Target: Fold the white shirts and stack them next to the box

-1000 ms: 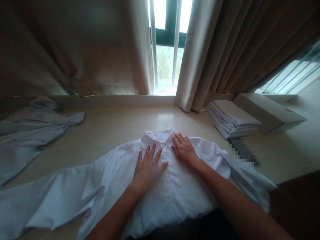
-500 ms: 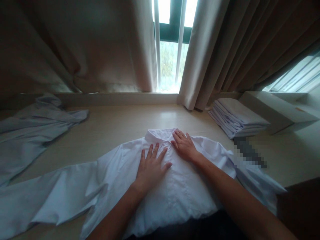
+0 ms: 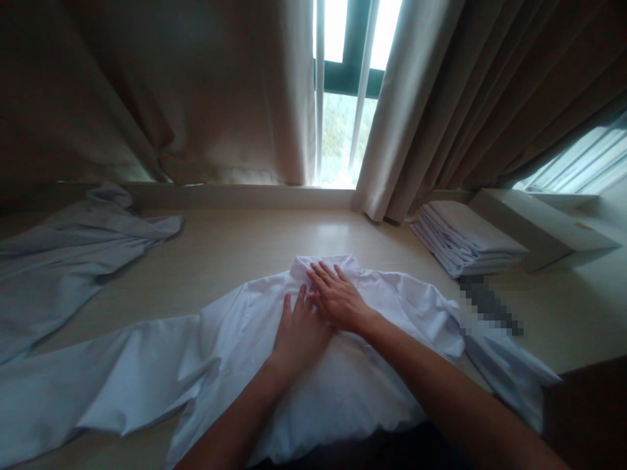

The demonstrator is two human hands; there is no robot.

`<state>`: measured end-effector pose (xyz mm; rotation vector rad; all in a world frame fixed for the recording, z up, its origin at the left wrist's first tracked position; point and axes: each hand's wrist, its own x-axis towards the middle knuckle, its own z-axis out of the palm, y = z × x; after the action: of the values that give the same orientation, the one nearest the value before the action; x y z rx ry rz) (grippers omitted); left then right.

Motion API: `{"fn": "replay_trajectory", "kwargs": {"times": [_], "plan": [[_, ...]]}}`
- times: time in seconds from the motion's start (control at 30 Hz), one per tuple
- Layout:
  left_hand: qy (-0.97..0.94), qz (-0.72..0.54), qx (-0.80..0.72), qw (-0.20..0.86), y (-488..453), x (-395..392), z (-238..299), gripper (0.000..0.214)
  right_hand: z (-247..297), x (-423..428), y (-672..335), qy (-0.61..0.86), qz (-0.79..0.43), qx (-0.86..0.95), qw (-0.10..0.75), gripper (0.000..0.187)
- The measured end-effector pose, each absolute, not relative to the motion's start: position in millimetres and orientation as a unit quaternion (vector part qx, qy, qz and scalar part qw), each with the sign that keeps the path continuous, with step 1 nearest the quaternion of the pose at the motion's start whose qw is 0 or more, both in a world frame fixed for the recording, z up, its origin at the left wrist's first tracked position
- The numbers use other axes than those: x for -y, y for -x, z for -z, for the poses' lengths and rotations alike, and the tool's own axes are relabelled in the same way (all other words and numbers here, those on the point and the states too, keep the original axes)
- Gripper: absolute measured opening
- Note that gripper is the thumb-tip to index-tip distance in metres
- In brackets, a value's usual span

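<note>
A white long-sleeved shirt (image 3: pixel 264 326) lies front up on the wooden surface, its collar (image 3: pixel 349 262) toward the window and its sleeves spread to both sides. My left hand (image 3: pixel 301 333) rests flat on the chest, fingers apart and pointing toward the collar. Just below the collar, my right hand (image 3: pixel 337 297) lies flat with fingers stretched out, partly covering the fingers and thumb side of my left hand. Both palms press on the cloth, and neither holds anything. The shirt's lower part runs off toward my body.
A crumpled white garment (image 3: pixel 93 248) lies at the left. At the right stands a stack of folded white shirts (image 3: pixel 470 238) beside a pale box (image 3: pixel 543 225). A pixelated dark object (image 3: pixel 490 305) lies near the right sleeve. Curtains (image 3: pixel 401 117) hang behind.
My right hand has slid left from the collar's right side to its middle, now overlapping my left hand. The left hand stays on the chest. The camera view has shifted slightly.
</note>
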<state>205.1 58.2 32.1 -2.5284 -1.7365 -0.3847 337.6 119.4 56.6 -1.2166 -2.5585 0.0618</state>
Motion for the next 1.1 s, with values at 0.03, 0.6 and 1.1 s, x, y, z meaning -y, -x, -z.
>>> {"fn": "replay_trajectory", "kwargs": {"times": [0.03,0.6,1.1], "plan": [[0.823,0.124,0.554,0.027,-205,-58,-33,0.06,-57,-119,-327,0.406,-0.035,0.901,0.15,0.057],[0.803,0.174,0.569,0.031,-205,-58,-37,0.07,-53,-150,-279,0.449,-0.028,0.882,0.136,0.054],[0.794,0.159,0.587,0.019,-203,-56,-29,0.068,-82,-240,-249,0.674,-0.379,0.618,0.142,0.02]]}}
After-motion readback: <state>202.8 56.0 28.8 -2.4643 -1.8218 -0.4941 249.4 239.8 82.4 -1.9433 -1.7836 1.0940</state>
